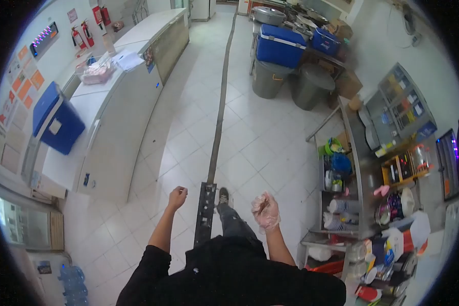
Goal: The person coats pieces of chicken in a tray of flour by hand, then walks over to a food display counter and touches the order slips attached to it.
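My left hand (pixel 177 198) is bare and raised over the floor, its fingers curled together; whether anything small is in them I cannot make out. My right hand (pixel 265 211) wears a clear plastic glove, and its fingers are folded in towards the palm. Both hands are held apart in front of my body, touching no furniture. Between them, a dark slotted strip (pixel 205 211) lies on the tiled floor (pixel 183 153). One shoe (pixel 223 196) shows just right of the strip.
A long white counter (pixel 107 107) runs along the left, with a blue cooler (pixel 58 118) on it. Grey bins (pixel 312 87) stand at the upper right beneath and beside another blue cooler (pixel 279 47). Metal shelving (pixel 361 173) with cups and kitchenware lines the right side.
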A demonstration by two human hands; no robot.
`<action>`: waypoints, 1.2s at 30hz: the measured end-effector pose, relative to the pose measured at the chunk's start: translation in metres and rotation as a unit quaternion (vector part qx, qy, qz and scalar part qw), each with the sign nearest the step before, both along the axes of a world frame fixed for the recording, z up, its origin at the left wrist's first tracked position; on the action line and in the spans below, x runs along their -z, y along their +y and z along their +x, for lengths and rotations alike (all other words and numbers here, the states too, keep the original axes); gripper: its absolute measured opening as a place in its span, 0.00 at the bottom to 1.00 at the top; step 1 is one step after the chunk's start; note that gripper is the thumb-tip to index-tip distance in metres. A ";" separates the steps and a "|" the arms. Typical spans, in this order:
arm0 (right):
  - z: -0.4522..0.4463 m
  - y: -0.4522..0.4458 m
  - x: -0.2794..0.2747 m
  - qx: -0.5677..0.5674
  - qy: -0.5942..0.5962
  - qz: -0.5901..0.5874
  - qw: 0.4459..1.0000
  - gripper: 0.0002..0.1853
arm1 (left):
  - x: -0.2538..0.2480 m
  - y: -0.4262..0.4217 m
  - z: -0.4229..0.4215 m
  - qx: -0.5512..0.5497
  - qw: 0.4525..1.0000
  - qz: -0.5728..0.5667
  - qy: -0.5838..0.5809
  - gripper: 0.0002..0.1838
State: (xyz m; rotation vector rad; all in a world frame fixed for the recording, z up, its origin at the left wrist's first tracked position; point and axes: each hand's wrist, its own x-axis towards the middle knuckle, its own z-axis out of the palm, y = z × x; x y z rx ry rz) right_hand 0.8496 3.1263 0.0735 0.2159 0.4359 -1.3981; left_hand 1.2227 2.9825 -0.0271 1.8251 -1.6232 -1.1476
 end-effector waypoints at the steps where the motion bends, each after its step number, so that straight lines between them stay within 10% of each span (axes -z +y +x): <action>1: -0.009 -0.035 0.003 0.000 0.000 0.004 1.000 0.17 | 0.004 -0.027 -0.007 0.000 1.000 0.004 0.000 0.23; 9: -0.051 -0.373 -0.034 -0.049 -0.008 -0.029 0.998 0.15 | 0.139 -0.081 0.049 0.090 0.893 0.350 -0.269 0.25; 11: -0.057 -0.455 -0.034 -0.054 0.013 -0.037 0.998 0.15 | 0.118 -0.077 0.058 0.317 0.881 0.146 -0.318 0.22; 15: -0.078 -0.605 -0.020 -0.032 0.029 -0.064 0.997 0.11 | 0.144 -0.115 0.059 0.148 0.898 0.343 -0.232 0.18; 24: -0.148 -0.865 -0.008 -0.003 0.003 0.000 1.000 0.09 | 0.177 -0.650 -0.028 0.053 0.922 0.317 -0.215 0.22; 27: -0.171 -0.962 -0.011 0.030 0.005 -0.022 0.999 0.07 | 0.194 -0.893 -0.070 0.094 0.975 0.049 -0.196 0.18; 33: -0.225 -1.173 0.012 0.049 -0.031 -0.019 0.998 0.08 | -0.001 -1.197 -0.246 0.008 0.999 -0.030 0.025 0.22; 36: -0.252 -1.288 0.013 0.031 -0.043 -0.043 0.998 0.09 | 0.030 -1.285 -0.261 0.049 0.999 -0.010 -0.006 0.20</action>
